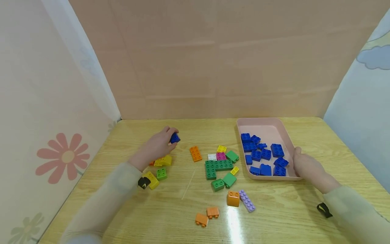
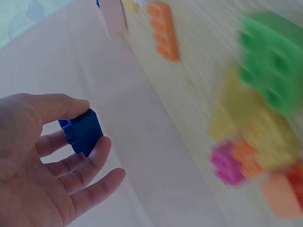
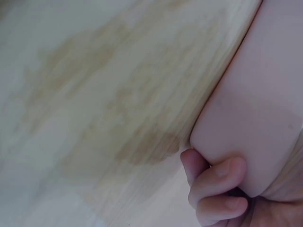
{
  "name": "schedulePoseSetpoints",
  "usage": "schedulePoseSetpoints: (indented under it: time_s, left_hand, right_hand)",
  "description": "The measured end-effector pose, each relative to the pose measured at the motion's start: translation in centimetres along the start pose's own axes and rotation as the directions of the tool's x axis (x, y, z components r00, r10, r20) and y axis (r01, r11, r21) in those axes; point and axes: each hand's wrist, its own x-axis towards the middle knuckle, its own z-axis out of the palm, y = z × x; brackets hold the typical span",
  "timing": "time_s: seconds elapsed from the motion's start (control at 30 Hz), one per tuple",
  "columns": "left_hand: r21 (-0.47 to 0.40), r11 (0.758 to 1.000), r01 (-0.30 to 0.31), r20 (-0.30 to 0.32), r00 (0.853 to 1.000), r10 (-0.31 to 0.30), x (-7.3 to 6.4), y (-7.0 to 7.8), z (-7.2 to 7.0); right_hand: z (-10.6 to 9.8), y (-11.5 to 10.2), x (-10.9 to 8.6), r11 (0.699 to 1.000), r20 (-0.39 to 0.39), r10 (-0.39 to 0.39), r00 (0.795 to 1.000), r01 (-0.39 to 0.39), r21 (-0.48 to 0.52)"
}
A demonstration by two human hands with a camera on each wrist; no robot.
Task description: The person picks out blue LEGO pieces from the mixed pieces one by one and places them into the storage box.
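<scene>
Between its thumb and fingers my left hand [image 1: 153,149] pinches a blue toy building brick [image 1: 175,138], above the back left part of the table. Studs on that brick [image 2: 89,131] face the palm in the left wrist view, and the ring and little fingers stay loosely bent. My right hand [image 1: 309,167] grips the right side of a pink tray [image 1: 266,128] near its front corner. In the right wrist view, curled fingers [image 3: 220,182] lie against the tray's outer wall. Several blue bricks [image 1: 266,154] lie inside the tray, mostly toward its left and front.
Yellow bricks [image 1: 166,160] and a light green brick [image 1: 161,174] lie under and beside my left forearm. Mid-table are an orange brick [image 1: 195,154], a dark green L-shaped brick [image 1: 211,171] and other colours. Nearer the front sit a purple brick [image 1: 247,201] and orange bricks [image 1: 212,212].
</scene>
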Motion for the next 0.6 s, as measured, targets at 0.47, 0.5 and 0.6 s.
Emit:
schedulePoseSetpoints:
  time_s: [0.47, 0.5, 0.6]
  left_hand:
    - [0.128, 0.964, -0.233, 0.126, 0.968, 0.217, 8.6, 8.5, 1.1]
    - [0.13, 0.961, -0.245, 0.138, 0.964, 0.227, 9.4, 9.1, 1.3]
    - [0.102, 0.956, -0.274, 0.164, 0.953, 0.255, 11.8, 10.7, 1.8]
  right_hand:
    - [0.2, 0.2, 0.1, 1.0, -0.036, -0.03, 0.999, 0.029, -0.011]
    - [0.1, 0.1, 0.1, 1.0, -0.03, -0.025, 0.999, 0.025, -0.009]
    - [0.0, 0.1, 0.1, 1.0, -0.02, -0.018, 1.0, 0.018, -0.01]
